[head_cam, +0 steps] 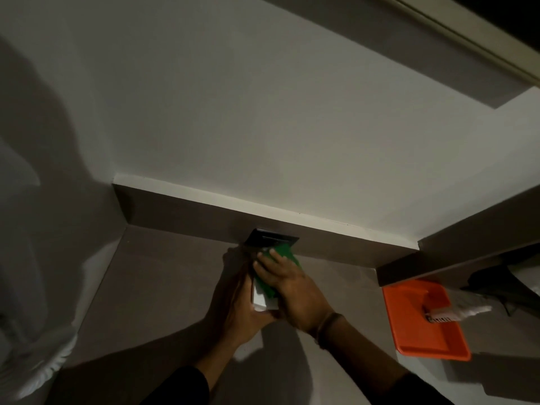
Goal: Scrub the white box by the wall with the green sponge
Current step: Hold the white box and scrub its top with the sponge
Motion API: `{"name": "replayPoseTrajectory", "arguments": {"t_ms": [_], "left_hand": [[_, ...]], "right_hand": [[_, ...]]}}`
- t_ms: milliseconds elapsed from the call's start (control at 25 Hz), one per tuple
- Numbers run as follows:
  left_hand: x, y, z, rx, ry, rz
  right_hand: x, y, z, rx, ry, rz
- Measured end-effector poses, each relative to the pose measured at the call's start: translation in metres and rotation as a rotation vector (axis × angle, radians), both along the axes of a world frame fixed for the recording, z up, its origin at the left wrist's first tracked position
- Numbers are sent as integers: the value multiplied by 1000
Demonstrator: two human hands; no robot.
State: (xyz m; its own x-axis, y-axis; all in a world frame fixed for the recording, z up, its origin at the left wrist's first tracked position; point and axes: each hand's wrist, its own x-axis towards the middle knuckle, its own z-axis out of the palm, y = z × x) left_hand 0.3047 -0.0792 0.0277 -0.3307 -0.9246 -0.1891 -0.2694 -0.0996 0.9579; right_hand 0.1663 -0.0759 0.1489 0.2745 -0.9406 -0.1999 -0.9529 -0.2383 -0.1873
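A white box (pixel 262 301) stands on the brown counter close to the wall's low brown backsplash. My left hand (pixel 233 302) wraps around its left side and near corner. My right hand (pixel 292 287) lies flat on top, pressing a green sponge (pixel 287 252) against the box's upper face. The sponge sticks out past my fingertips toward the wall. Most of the box is hidden under both hands.
A dark socket plate (pixel 270 238) sits on the backsplash just behind the sponge. An orange tray (pixel 420 325) with a white item on it rests on the counter (pixel 163 287) at the right, under a brown shelf (pixel 455 258). White cloth (pixel 43 361) lies at far left.
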Motion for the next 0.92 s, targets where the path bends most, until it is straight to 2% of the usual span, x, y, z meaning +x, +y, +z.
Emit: {"name": "replayPoseTrajectory", "arguments": {"t_ms": [80, 160, 280, 360, 480, 640, 800, 880, 920], "left_hand": [[1, -4, -2, -46, -70, -19], [2, -7, -7, -58, -61, -53], [1, -8, -8, -108, -45, -41], [-1, -5, -8, -59, 14, -44], [-1, -3, -10, -7, 13, -29], [-7, -5, -2, -14, -65, 21], [13, -7, -9, -155, -92, 4], [1, -3, -4, -102, -120, -87], [2, 4, -7, -135, -136, -178]], "right_hand": [[-8, 42, 1, -8, -35, 89], [-31, 66, 8, -22, -80, 43], [-43, 32, 3, -27, -80, -158], [-27, -3, 1, -33, -95, -237], [0, -2, -3, -22, -57, -104], [-12, 73, -3, -46, -72, 22], [-36, 45, -3, -53, -95, -199], [-28, 6, -2, -41, -122, -271], [-21, -9, -1, -35, -112, -271]]}}
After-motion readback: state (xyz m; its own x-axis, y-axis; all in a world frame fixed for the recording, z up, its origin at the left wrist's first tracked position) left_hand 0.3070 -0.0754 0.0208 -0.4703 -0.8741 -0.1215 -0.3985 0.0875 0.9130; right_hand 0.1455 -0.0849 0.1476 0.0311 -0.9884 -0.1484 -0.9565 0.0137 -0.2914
